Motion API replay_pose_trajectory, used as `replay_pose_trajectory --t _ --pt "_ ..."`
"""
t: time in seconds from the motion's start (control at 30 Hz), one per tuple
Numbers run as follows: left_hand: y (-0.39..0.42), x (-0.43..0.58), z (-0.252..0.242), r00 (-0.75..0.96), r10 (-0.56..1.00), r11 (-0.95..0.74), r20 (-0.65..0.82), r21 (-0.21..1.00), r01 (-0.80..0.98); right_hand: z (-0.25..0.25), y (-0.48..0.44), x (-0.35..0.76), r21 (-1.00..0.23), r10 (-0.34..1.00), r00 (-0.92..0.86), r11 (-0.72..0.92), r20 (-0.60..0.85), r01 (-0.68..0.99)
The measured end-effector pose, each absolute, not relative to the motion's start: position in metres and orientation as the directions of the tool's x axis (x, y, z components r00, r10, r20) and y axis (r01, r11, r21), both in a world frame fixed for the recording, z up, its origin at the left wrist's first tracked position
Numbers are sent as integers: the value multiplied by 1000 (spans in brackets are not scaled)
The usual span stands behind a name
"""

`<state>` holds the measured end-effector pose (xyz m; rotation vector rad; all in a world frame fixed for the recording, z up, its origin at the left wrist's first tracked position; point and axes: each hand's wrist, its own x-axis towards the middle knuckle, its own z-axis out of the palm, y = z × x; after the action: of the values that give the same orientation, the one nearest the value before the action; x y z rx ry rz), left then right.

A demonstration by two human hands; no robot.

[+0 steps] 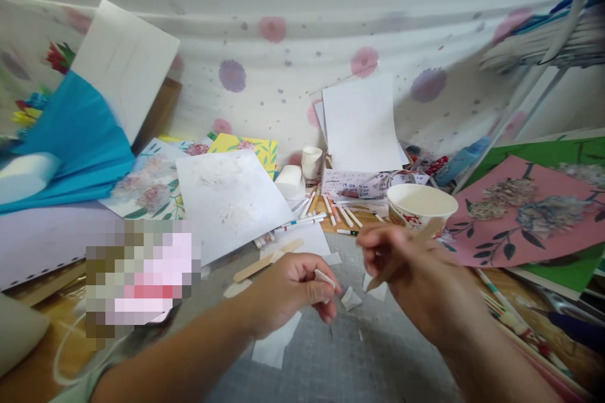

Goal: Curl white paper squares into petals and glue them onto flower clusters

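Note:
Over the grey cutting mat, my left hand is closed, pinching a small white paper piece between thumb and fingers. My right hand, slightly blurred, grips a flat wooden craft stick that slants down toward the mat. A torn scrap of white paper lies between the two hands. Just behind my right hand stands a printed paper bowl; its contents cannot be made out. A second craft stick rests on the mat beyond my left hand, and a paper strip lies below that hand.
White sheets lie at the back left beside blue crepe paper. Markers are scattered before stacked paper cups. On the right are a pink flower picture, scissors and a rack.

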<state>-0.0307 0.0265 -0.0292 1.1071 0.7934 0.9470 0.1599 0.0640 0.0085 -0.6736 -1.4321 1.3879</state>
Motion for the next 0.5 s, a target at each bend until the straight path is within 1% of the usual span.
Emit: replay_pose_trajectory --t 0.03,0.07,0.1,0.17,0.23,0.3,0.37,0.5 --pt "26 -31 -29 395 918 156 -42 953 -260 11 62 165 -927 904 -282 240 322 -289" --pt "26 -32 -30 397 917 155 -25 941 -300 14 60 170 -910 905 -227 287 360 -298" --pt "26 -33 -30 404 915 163 -13 927 -339 15 57 174 -908 904 -195 324 380 -266" --pt "26 -33 -30 423 906 194 -8 896 -399 17 51 178 -911 899 -186 361 397 -198" --pt "25 -32 -30 441 897 217 -12 882 -418 16 47 177 -898 861 -271 377 430 -228" --pt "23 -31 -30 447 895 210 -10 892 -400 13 48 175 -890 800 -402 346 446 -298" --pt "22 -30 -27 434 901 190 -16 913 -360 10 52 173 -902 777 -472 289 417 -321" --pt "21 -31 -22 397 916 181 -65 948 -263 4 62 173 -935 780 -533 184 327 -304"
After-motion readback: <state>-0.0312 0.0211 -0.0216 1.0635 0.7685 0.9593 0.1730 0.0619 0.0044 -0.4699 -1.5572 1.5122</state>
